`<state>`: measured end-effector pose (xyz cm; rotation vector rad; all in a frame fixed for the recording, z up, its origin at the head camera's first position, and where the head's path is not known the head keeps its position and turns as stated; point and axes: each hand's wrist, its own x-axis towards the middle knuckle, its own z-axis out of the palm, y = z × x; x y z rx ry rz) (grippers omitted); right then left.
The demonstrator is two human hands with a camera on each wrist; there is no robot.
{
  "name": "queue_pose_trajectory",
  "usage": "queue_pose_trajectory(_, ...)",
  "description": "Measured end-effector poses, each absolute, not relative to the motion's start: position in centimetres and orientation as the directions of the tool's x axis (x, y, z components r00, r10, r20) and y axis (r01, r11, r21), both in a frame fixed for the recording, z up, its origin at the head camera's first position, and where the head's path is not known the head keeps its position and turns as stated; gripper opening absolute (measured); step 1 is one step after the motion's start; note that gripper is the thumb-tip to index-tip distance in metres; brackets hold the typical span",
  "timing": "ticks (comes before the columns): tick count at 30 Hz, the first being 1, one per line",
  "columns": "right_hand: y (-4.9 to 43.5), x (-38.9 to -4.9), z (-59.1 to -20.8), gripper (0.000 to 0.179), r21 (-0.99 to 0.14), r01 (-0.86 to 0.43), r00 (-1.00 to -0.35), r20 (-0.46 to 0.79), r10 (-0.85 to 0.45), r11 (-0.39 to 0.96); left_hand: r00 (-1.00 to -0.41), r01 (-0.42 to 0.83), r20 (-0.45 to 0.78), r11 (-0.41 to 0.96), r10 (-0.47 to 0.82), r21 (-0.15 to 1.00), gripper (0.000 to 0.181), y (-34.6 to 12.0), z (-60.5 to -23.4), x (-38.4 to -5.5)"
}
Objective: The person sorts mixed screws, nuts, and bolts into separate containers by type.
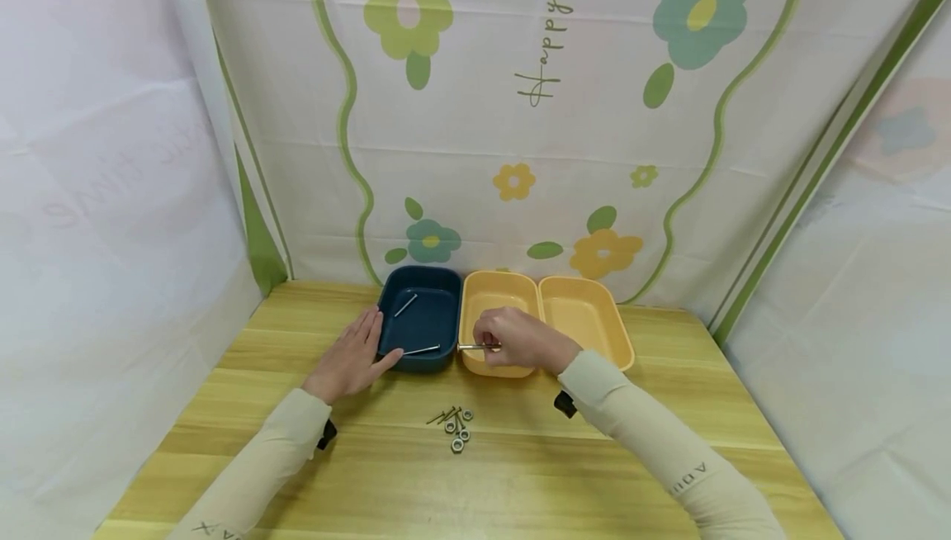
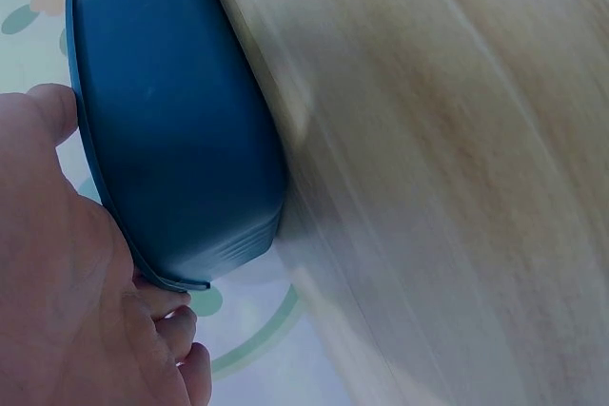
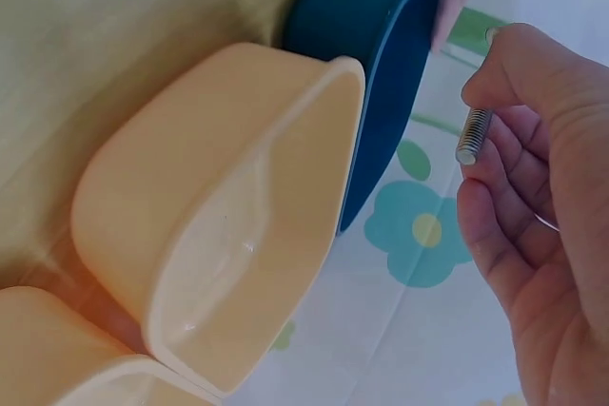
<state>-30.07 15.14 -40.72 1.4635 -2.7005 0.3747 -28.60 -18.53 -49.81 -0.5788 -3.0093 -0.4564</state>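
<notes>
My right hand (image 1: 516, 337) pinches a silver bolt (image 1: 471, 347) above the middle yellow box (image 1: 499, 371). The bolt lies roughly level, its head toward the blue box (image 1: 419, 365). In the right wrist view, the bolt's threaded end (image 3: 473, 136) sticks out between thumb and fingers; the rest is largely hidden. Against the blue box's left front corner rests my left hand (image 1: 351, 361), fingers extended along the side and thumb at the front rim. Inside the blue box are a bolt (image 1: 405, 305) near the back left and another bolt (image 1: 422, 350) near the front.
A second yellow box (image 1: 587, 321) stands at the right end of the row. On the wooden table (image 1: 357, 474), in front of the boxes, several nuts (image 1: 457, 445) and small screws (image 1: 447, 415) lie in a loose pile. A flower-printed cloth (image 1: 461, 127) hangs behind.
</notes>
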Motion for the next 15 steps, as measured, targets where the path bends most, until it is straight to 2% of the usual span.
queue_pose_trajectory(15, 12.5, -33.4, -40.9, 0.004, -0.207, -0.792, -0.606, 0.143, -0.783, 0.575, -0.929, 0.369, 0.095, 0.889, 0.357, 0.269, 0.092, -18.5, -49.8, -28.7)
